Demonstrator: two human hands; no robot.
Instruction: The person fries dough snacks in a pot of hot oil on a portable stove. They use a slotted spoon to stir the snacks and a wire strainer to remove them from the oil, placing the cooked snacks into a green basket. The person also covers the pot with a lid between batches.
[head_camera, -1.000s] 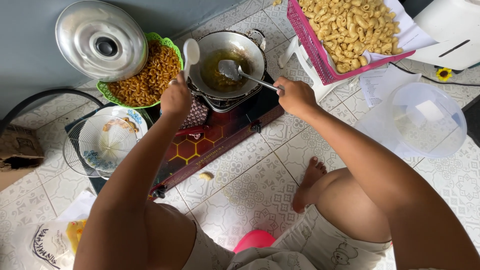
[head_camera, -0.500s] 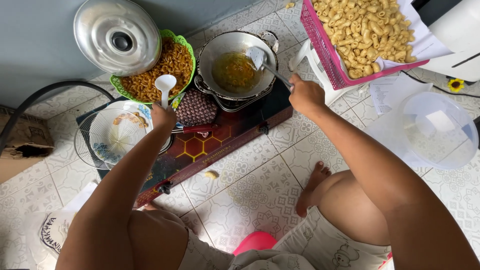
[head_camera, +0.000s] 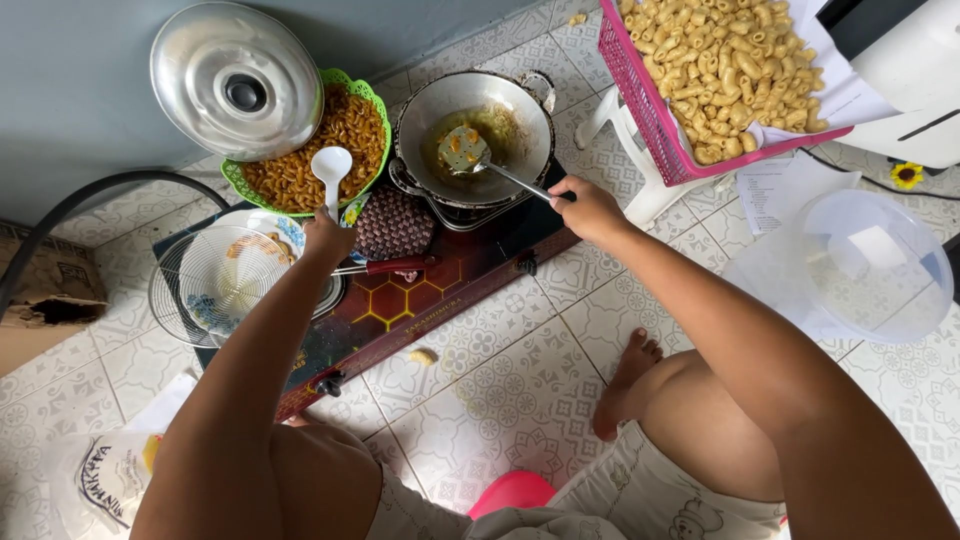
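My left hand (head_camera: 328, 240) had swung from the wok (head_camera: 474, 135) w/ oil over to the green basket (head_camera: 362, 98) at 11 o'clock, clamped on the white spoon (head_camera: 331, 165). My right hand (head_camera: 590, 207) stayed clamped on the spatula (head_camera: 466, 150), still in the wok at 12. Scooping came next, I guessed.

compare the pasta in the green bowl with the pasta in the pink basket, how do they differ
The pasta in the green bowl is dark golden brown, while the pasta in the pink basket is pale yellow. The bowl's pasta sits by the wall under a tilted metal lid, with the left hand holding a white spoon over it; the basket's pasta lies on white paper, raised on a white stand, with no hand near it. Both are short curved pieces, heaped.
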